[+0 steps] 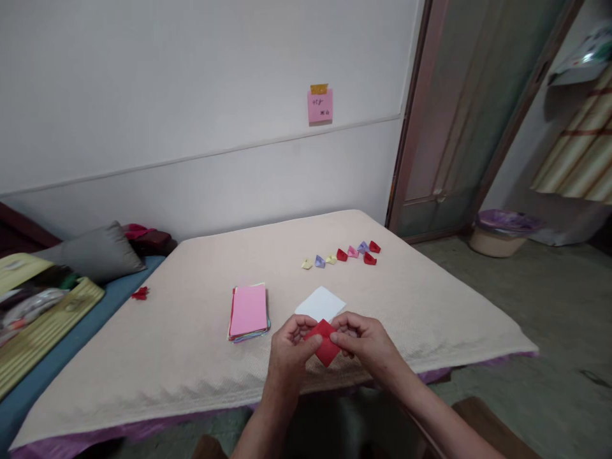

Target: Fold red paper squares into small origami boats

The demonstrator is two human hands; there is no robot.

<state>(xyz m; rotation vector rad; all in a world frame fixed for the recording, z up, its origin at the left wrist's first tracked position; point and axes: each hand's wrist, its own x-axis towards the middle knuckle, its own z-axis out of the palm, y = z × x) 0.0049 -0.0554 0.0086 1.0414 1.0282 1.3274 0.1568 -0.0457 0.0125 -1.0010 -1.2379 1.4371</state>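
A small red folded paper (326, 350) is held up near the table's front edge, its corners pointing up and down. My left hand (292, 347) pinches its left side, thumb on the front. On the right side, my right hand (361, 338) grips it between thumb and fingers. Just behind the hands a white sheet (321, 302) lies flat on the cloth. To the left rests a stack of coloured paper (249, 310) with pink on top.
Several small folded paper pieces (342, 255) line the back right of the cloth-covered table (191, 331). A red item (140, 293) lies at the left edge. A grey cushion (102, 252) is beyond it; a lined bin (500, 236) stands at right.
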